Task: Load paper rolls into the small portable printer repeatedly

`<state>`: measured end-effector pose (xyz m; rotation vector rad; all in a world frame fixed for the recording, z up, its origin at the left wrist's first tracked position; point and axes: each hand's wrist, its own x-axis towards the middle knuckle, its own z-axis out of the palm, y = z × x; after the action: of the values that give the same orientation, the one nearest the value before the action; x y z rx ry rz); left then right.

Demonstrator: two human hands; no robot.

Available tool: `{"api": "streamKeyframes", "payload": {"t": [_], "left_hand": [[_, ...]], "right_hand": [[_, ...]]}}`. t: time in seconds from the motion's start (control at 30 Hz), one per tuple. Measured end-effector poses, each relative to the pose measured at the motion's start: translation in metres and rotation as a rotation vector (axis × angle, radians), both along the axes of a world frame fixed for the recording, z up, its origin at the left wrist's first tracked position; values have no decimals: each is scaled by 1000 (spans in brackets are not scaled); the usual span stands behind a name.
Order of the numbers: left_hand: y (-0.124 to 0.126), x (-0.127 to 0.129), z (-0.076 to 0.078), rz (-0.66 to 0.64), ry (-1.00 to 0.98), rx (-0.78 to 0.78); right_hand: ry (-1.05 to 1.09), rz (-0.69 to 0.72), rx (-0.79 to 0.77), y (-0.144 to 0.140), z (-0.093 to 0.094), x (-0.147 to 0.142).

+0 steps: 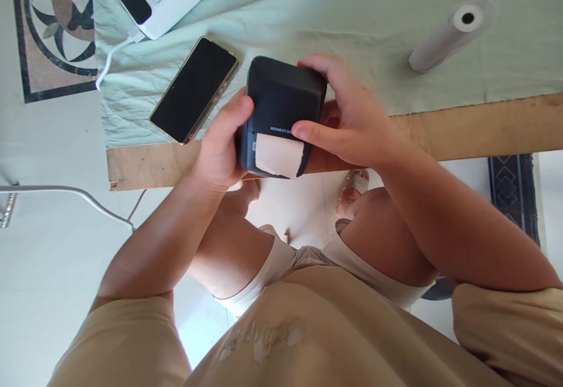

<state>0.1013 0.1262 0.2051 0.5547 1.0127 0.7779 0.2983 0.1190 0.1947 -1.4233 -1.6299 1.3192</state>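
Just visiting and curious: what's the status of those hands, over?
Left hand, right hand: holding black device. White paper at its near end. Phone on green cloth, beside left hand.

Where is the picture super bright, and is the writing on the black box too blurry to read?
Head view: brightest on the floor at lower left, beside the duller shirt; head view: the black box's small letters read NIIMBOT, with the right hand's thumb at their end.
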Motion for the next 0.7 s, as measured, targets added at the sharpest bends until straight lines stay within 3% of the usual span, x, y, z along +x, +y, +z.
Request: {"api": "streamKeyframes", "payload": {"t": [0.07,0.2,0.33,0.47,0.63,0.7], "left_hand": [[2,3,3,-5,-35,42],[4,3,-2,79,80,34],[2,-2,-7,98,126,24],[1,-1,-5,27,122,36],[3,5,0,61,-11,112],[3,4,0,24,-62,152]], "right_hand": [[6,-34,52,-3,4,0],[-18,-83,129,-7,7,-1],[-20,-2,163,-8,3,-2],[-80,49,247,-7,0,-1],[-281,-132,500,-9,10,-1],[-234,-202,549,-11,16,-3]]}}
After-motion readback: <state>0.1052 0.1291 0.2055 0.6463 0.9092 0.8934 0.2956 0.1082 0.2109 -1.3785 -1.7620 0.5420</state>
